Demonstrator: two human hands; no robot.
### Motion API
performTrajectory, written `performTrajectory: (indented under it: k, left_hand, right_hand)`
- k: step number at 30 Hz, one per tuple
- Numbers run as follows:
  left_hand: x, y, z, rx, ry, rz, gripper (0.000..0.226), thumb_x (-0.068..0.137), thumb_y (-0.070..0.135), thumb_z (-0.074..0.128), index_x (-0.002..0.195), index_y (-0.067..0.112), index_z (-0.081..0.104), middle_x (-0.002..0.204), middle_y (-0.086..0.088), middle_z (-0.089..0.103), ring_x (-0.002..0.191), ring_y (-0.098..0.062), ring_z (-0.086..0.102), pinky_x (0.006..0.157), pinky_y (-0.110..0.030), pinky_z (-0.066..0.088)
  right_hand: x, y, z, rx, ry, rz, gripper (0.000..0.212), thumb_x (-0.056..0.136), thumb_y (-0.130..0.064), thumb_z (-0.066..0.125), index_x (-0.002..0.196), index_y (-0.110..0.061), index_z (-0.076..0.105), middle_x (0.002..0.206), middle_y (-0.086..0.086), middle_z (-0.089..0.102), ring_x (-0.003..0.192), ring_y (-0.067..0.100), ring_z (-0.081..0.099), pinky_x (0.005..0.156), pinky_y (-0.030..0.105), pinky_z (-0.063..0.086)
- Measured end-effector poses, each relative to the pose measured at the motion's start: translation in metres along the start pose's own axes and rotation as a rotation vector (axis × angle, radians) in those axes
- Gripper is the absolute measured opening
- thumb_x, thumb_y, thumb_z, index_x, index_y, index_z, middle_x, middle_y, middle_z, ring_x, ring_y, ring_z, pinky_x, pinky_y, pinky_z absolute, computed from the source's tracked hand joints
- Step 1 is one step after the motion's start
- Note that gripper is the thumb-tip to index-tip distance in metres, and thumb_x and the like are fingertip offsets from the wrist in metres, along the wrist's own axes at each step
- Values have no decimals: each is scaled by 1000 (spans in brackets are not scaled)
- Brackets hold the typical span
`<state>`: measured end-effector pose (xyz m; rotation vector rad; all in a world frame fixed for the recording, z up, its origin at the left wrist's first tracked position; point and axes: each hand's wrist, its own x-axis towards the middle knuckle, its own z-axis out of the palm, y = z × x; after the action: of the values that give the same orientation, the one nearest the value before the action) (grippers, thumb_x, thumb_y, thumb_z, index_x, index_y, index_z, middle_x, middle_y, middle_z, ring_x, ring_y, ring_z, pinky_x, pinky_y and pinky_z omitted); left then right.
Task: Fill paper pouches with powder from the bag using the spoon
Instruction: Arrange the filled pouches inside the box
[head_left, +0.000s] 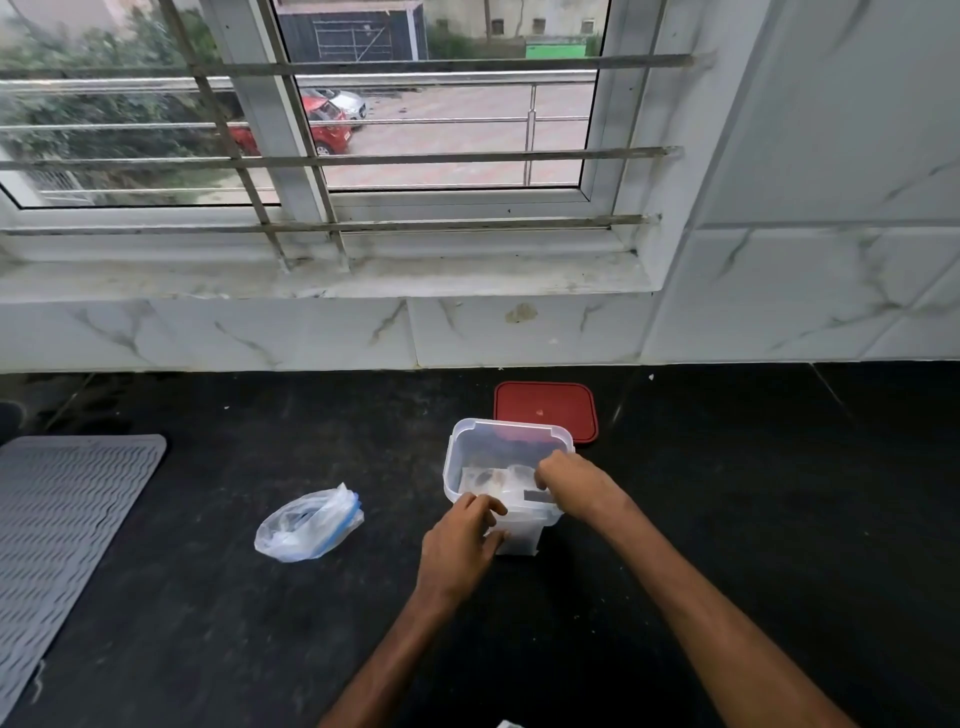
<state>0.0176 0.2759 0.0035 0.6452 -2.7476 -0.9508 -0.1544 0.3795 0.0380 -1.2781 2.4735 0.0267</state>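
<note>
Left grip: narrow, holding the near wall of the clear tub. My fingers curl over its near rim and my thumb lies against the outer face below.
Right grip: reaches over the tub's right rim, knuckles up, fingertips turned down inside. I cannot tell whether they hold anything, as my own hand covers them.
Clear tub: upright on the black bench, open at the top, roughly at the middle of the bench and directly in front of me.
Tub contents: pale flat pieces with dark smudges lie at the bottom. A short grey strip shows just below my right fingertips. I cannot identify either with certainty.
Red lid: flat on the bench just behind the tub, on the wall side. Its near edge is seen through the tub's far wall.
Plastic bag: the task's bag, crumpled and clear with a blue strip along its mouth. It lies on the bench to the left of the tub, apart from it and from both hands. Its fill is too unclear to report.
Grey ribbed mat: flat on the bench at the far left, well apart from the bag.
Window sill: marble, above the tiled wall behind the bench, with bars across the window.
</note>
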Motion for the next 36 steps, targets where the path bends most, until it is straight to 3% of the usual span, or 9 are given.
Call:
performTrajectory:
  k: [4,7,10,13,19,22,26,30,36]
  left_hand:
    - [2,0,0,-12,28,-1,10,89,31,70,96,27,65,107,15,56,95,-2,58,77,-22,56]
    - [1,0,-3,-38,25,23,8,89,26,70,94,25,64,108,14,56,99,-3,56,78,-18,53]
    - [-4,2,-9,-113,59,9,7,91,24,67,91,29,61,98,17,64,92,-1,62,75,-15,51]
    - [-5,4,-15,-206,86,15,10,90,20,68,90,29,63,92,18,67,86,0,65,74,-24,58]
    - [-6,11,-27,-421,180,44,19,85,12,74,90,27,63,88,12,68,78,-10,66,65,-32,58]
    - [-6,10,-34,-453,210,62,20,82,17,78,95,27,66,89,14,69,77,-12,67,65,-24,55]
    - [-5,6,-41,-458,243,58,10,80,18,79,83,19,70,84,15,70,72,-9,67,60,-18,51]
    - [-4,2,-40,-441,224,43,9,81,17,79,83,22,71,85,16,71,75,-12,66,62,-26,53]
    - [-3,7,-40,-302,195,7,8,87,22,73,83,23,66,83,14,66,80,-3,61,62,-9,43]
  right_hand:
    - [-5,1,-7,167,170,-19,37,89,-2,65,122,-17,67,116,5,69,102,21,67,89,33,56]
    - [-23,-12,-16,333,321,-77,26,91,-21,69,117,-17,71,114,2,72,101,17,68,91,35,55]
    - [-42,-23,-18,407,190,-133,33,90,-33,69,121,-19,69,118,-2,71,103,11,65,93,33,54]
    - [-50,-27,-11,345,76,-128,42,86,-39,72,125,-25,64,127,-6,65,111,11,61,97,31,50]
    - [-56,-34,-6,374,240,-156,13,92,-30,67,101,-21,71,107,-5,67,96,6,59,90,26,52]
    - [-57,-35,-8,439,301,-177,10,92,-28,67,97,-20,72,103,-7,69,95,3,59,84,15,45]
    - [-54,-35,-11,532,309,-167,9,88,-27,72,97,-23,74,98,-8,71,91,4,62,83,20,52]
    - [-51,-34,-9,581,308,-160,10,87,-28,74,96,-25,74,96,-14,69,87,0,62,82,19,53]
    - [-51,-38,-7,581,318,-168,12,86,-30,74,97,-25,72,100,-14,68,92,1,61,84,21,52]
